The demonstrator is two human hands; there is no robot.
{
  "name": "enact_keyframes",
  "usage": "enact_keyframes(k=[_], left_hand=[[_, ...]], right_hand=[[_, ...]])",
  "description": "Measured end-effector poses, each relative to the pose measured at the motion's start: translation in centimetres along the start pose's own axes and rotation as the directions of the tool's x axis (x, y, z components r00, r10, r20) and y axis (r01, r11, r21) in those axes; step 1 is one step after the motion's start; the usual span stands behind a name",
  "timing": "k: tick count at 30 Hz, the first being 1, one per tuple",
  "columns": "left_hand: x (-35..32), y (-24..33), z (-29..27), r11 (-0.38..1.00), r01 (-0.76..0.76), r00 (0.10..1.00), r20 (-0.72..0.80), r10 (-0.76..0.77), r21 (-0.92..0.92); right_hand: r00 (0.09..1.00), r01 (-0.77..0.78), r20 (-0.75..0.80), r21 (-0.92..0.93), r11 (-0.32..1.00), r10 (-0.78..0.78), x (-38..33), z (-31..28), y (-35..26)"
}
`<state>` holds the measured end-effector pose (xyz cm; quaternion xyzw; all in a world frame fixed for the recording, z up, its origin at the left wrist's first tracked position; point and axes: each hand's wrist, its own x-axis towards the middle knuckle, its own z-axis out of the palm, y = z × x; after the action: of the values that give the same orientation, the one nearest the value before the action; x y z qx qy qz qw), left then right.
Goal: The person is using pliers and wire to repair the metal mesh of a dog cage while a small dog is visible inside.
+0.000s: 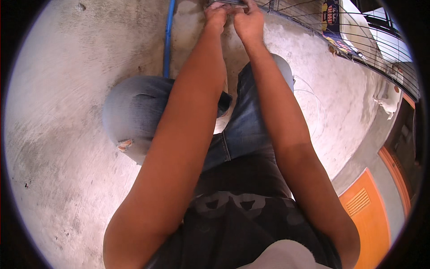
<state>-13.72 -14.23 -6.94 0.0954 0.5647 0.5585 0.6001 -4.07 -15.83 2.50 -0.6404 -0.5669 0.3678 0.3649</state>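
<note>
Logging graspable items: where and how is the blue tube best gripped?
Probably midway along the exposed part of the blue tube, pinched across its width from the left: it is long and slim, its visible part stops at the left knee, and the left forearm crowds the right.

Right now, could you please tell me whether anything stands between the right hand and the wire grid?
Nothing visible does: the right hand is beside the left end of the wire grid, the left hand next to it. The blue tube lies to the left. The picture's edge crops the right hand.
</note>
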Motion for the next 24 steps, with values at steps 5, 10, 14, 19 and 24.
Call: enact_keyframes(k=[5, 10, 14, 19, 24], left_hand=[[3.3, -2.0, -1.6, 0.983, -0.129, 0.986, 0.091, 0.141, -0.13], [5.6, -4.0, -1.0, 0.991, -0.044, 0.998, -0.06, 0.037, -0.125], [6.6, -4.2, -2.5, 0.97, -0.202, 0.978, -0.082, 0.193, -0.135], [5.9, -6.2, 0.1, 0.884, 0.03, 0.999, 0.04, -0.012, -0.466], [8.6, -5.6, -3.9, 0.891, -0.45, 0.893, 0.011, 0.45, 0.056]], right_hand=[[0.989, 0.138, -0.052, -0.056, 0.989, -0.14, 0.7, 1.1, -1.0], [0.966, 0.225, -0.051, -0.308, 0.924, -0.252, 2.2, 1.4, -1.0], [0.968, 0.241, 0.033, -0.405, 0.882, -0.249, 1.9, 1.7, -2.0], [0.917, 0.374, 0.012, -0.367, 0.852, -0.398, 1.3, -0.2, -0.2], [0.873, 0.466, -0.023, -0.261, 0.845, -0.488, 1.0, 1.1, -3.4]])
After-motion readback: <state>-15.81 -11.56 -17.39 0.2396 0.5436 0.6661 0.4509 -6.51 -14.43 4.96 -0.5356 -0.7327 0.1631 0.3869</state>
